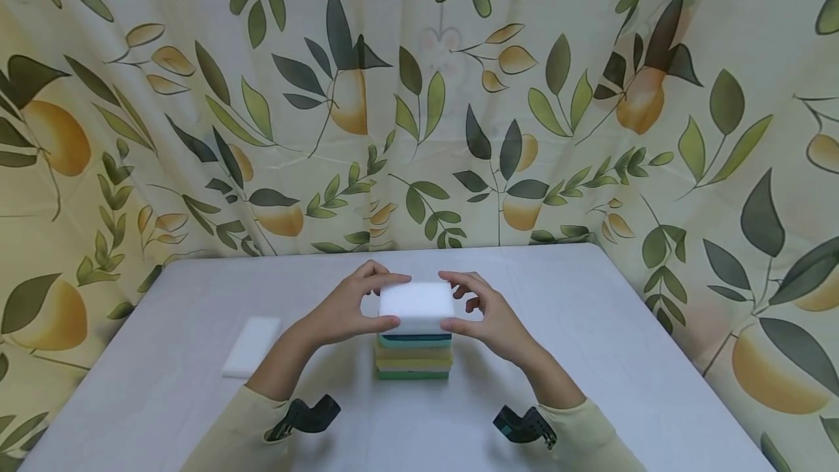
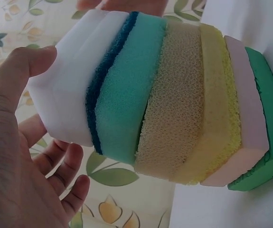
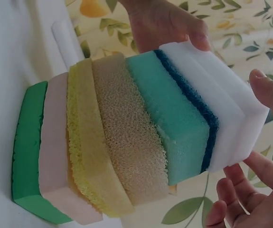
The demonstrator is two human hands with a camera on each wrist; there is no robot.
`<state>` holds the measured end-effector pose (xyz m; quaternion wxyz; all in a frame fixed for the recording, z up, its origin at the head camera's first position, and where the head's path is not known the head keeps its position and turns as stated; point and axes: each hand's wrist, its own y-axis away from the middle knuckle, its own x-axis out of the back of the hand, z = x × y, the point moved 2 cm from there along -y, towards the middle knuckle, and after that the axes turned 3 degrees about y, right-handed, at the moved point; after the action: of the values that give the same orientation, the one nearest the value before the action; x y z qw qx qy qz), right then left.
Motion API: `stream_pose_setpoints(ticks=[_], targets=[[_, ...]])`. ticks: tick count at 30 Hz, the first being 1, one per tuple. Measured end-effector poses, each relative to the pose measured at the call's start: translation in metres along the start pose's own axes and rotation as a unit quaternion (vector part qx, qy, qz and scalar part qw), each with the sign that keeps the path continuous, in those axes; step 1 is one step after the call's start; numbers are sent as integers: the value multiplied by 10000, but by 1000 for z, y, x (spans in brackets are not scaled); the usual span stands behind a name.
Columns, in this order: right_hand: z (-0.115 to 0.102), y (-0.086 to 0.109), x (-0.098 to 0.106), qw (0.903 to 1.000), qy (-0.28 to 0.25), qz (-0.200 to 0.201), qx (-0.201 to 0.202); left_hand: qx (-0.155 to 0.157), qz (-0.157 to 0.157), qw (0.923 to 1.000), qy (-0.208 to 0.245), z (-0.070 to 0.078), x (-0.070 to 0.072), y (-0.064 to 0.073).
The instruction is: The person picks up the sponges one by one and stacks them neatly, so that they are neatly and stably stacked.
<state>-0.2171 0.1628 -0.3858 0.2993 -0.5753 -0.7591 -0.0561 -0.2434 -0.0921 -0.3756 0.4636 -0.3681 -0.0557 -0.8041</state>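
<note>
A stack of sponges stands on the table, its layers plain in both wrist views. At its top is a white sponge (image 1: 416, 304) with a line along its side. Below come a teal sponge (image 2: 127, 90) with a dark blue scrub layer, a porous beige sponge (image 2: 174, 95), a yellow sponge (image 2: 214, 104), a pale pink sponge (image 2: 245, 114) and a green sponge (image 3: 29, 142) at the bottom. My left hand (image 1: 350, 304) holds the white sponge's left end between thumb and fingers. Around its right end curves my right hand (image 1: 491, 315), thumb and fingertips right at its edges.
Another flat white sponge (image 1: 252, 346) lies at the left of the white-covered table (image 1: 557, 290), beside my left forearm. A curtain (image 1: 485, 93) printed with fruit and leaves hangs behind the table. Dark wrist devices (image 1: 308, 414) sit on both sleeves.
</note>
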Motion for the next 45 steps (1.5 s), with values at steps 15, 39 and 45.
stream_pose_setpoints(ticks=[15, 39, 45], targets=[[-2, -1, -1, 10000, 9, 20, -29, 32, 93, 9999, 19, -1, 0, 3], [2, -1, -2, 10000, -3, 25, -20, 794, 1454, 9840, -650, -55, 29, 71], [2, 0, -1, 10000, -65, 56, -42, 1333, 1660, 9729, -905, -71, 46, 100]])
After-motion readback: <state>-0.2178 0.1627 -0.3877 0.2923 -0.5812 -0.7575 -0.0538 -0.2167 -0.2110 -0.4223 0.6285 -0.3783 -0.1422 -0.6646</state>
